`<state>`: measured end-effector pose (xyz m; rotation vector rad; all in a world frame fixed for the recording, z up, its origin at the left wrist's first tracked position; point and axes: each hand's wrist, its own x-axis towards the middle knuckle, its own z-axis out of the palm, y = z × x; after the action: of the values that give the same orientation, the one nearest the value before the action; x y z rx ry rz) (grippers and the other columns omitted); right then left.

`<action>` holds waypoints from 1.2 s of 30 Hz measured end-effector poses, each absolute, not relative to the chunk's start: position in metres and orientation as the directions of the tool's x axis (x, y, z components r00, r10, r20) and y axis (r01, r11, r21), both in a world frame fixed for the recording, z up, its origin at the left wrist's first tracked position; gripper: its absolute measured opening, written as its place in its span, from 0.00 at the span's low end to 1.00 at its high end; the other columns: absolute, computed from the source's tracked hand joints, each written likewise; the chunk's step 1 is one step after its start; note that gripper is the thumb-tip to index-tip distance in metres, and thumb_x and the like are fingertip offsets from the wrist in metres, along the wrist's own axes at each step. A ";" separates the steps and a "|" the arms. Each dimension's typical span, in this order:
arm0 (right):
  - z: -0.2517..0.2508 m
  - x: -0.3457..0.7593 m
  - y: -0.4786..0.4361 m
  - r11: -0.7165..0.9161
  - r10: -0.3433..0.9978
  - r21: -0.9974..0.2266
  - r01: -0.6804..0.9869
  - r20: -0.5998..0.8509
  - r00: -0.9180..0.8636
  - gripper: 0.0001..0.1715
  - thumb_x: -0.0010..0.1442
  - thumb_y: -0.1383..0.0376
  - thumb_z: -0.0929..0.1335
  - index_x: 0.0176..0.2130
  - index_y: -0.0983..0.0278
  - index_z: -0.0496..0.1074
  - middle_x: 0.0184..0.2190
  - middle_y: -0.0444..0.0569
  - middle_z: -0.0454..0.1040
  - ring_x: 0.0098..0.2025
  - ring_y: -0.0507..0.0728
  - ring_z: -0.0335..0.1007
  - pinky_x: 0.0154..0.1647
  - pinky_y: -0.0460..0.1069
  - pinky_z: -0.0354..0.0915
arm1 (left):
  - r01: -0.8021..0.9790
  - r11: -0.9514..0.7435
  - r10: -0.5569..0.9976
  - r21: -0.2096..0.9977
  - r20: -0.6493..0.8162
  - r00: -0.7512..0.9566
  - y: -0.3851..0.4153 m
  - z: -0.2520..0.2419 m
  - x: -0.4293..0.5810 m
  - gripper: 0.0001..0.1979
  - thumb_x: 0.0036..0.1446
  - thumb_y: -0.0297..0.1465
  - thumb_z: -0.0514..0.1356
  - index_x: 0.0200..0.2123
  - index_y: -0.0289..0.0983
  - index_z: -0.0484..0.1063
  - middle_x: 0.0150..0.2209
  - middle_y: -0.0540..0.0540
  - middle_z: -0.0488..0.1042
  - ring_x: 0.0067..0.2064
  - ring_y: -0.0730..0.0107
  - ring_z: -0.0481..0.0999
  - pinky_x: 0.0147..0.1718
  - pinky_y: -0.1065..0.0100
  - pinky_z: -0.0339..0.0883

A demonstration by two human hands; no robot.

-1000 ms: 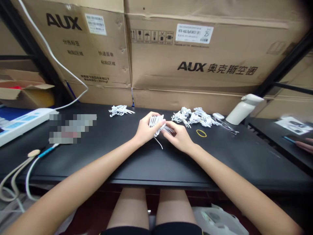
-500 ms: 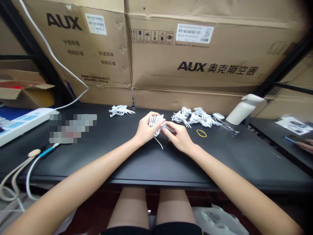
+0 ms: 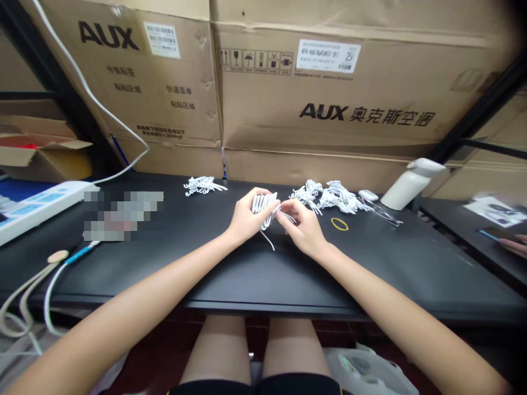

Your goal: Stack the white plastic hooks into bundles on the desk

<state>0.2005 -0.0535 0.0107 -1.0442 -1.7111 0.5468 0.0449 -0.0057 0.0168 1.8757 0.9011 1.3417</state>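
Observation:
My left hand (image 3: 248, 216) is closed round a bundle of thin white bent wires (image 3: 263, 204), lined up side by side with curled ends. One loose wire end hangs below the bundle over the black table. My right hand (image 3: 302, 227) meets it from the right, thumb and forefinger pinched on the wires at the bundle's right end. Its other fingers are curled and partly hidden. Similar white wires lie in a small pile (image 3: 202, 185) behind to the left and in a larger heap (image 3: 331, 196) behind to the right.
A yellow rubber band (image 3: 340, 224) lies right of my hands. Beyond it are a white bottle (image 3: 411, 184), glasses (image 3: 385, 215) and a small white case (image 3: 368, 195). On the left are a power strip (image 3: 49, 206) and cables. Large cartons (image 3: 263, 120) wall the back; another person's hand (image 3: 516, 244) shows far right.
The right hand's fingers have lifted and shifted slightly at the bundle's right end. The left hand keeps its hold, nearly still.

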 end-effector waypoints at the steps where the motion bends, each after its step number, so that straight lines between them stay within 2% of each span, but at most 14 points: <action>1: 0.011 0.200 -0.053 0.521 0.845 -0.762 0.384 0.524 -0.106 0.13 0.60 0.56 0.65 0.39 0.63 0.66 0.32 0.47 0.72 0.29 0.53 0.69 0.25 0.46 0.65 | 0.155 -0.549 0.828 0.821 0.508 0.239 -0.006 0.017 0.045 0.16 0.52 0.42 0.62 0.37 0.36 0.70 0.30 0.49 0.74 0.28 0.73 0.73 0.29 0.72 0.68; 13: 0.011 0.200 -0.054 0.534 0.823 -0.718 0.447 0.564 -0.076 0.13 0.61 0.56 0.65 0.39 0.64 0.67 0.31 0.48 0.73 0.28 0.52 0.69 0.27 0.47 0.65 | 0.138 -0.544 0.828 0.828 0.504 0.246 -0.005 0.017 0.045 0.16 0.51 0.42 0.62 0.37 0.36 0.70 0.29 0.49 0.74 0.28 0.72 0.73 0.28 0.72 0.68; 18: 0.012 0.199 -0.054 0.542 0.812 -0.702 0.461 0.579 -0.072 0.12 0.61 0.56 0.64 0.38 0.63 0.67 0.32 0.48 0.74 0.29 0.53 0.70 0.31 0.48 0.66 | 0.103 -0.507 0.845 0.856 0.469 0.258 -0.006 0.017 0.045 0.16 0.51 0.42 0.62 0.37 0.36 0.69 0.29 0.50 0.73 0.24 0.74 0.72 0.24 0.72 0.68; 23: 0.011 0.200 -0.053 0.534 0.818 -0.710 0.460 0.571 -0.068 0.13 0.61 0.56 0.64 0.38 0.63 0.68 0.31 0.48 0.74 0.28 0.53 0.69 0.28 0.47 0.65 | 0.082 -0.495 0.847 0.865 0.460 0.266 -0.007 0.018 0.045 0.18 0.50 0.43 0.62 0.38 0.36 0.68 0.28 0.50 0.72 0.23 0.74 0.72 0.23 0.73 0.68; 29: 0.009 0.201 -0.052 0.529 0.825 -0.724 0.443 0.560 -0.071 0.13 0.61 0.56 0.64 0.39 0.63 0.68 0.30 0.48 0.73 0.27 0.52 0.68 0.25 0.47 0.65 | 0.154 -0.548 0.827 0.823 0.504 0.250 -0.006 0.017 0.044 0.16 0.51 0.42 0.62 0.37 0.36 0.70 0.29 0.49 0.74 0.27 0.73 0.73 0.28 0.71 0.68; 36: 0.007 0.202 -0.052 0.523 0.831 -0.728 0.444 0.552 -0.073 0.14 0.62 0.55 0.64 0.40 0.63 0.68 0.31 0.48 0.74 0.27 0.53 0.69 0.24 0.47 0.66 | 0.166 -0.554 0.823 0.816 0.507 0.257 -0.006 0.017 0.044 0.17 0.51 0.42 0.62 0.38 0.36 0.70 0.30 0.49 0.74 0.28 0.72 0.73 0.28 0.71 0.68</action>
<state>0.2015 -0.0516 0.0072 -1.0840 -1.7027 0.4557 0.0437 -0.0056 0.0171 1.8951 0.8963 1.3224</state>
